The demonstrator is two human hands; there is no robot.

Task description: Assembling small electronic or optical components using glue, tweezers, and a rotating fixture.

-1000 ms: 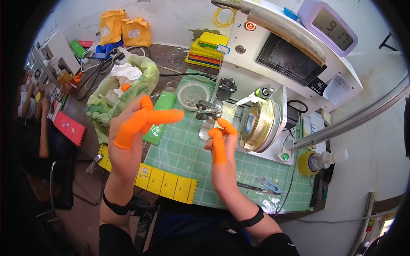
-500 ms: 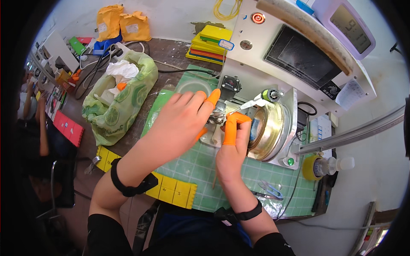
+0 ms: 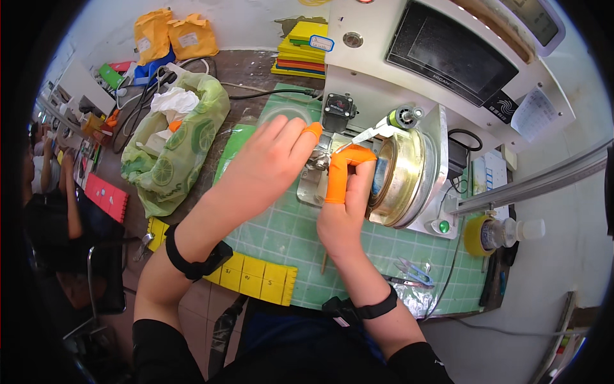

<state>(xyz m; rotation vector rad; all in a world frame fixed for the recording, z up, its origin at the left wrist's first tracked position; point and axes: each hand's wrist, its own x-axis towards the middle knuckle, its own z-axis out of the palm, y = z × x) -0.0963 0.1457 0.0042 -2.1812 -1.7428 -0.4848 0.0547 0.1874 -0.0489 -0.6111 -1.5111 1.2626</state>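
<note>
On the desk [image 3: 248,69] stands a white machine [image 3: 362,72] with a gold-coloured wheel [image 3: 409,173]; before it the left hand [image 3: 270,157] and right hand [image 3: 348,208] seem engaged in fine two-handed work, the next move likely calling for steadiness; the right fingers are bent and narrow, the left curled, any grip in either impossible to tell; the small metal fixture [image 3: 318,161] lies between them, just beside the right fingertips.

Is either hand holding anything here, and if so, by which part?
Cannot be told: the left hand and right hand are both at the small metal clamp, but anything pinched there is hidden or too small to make out.
</note>
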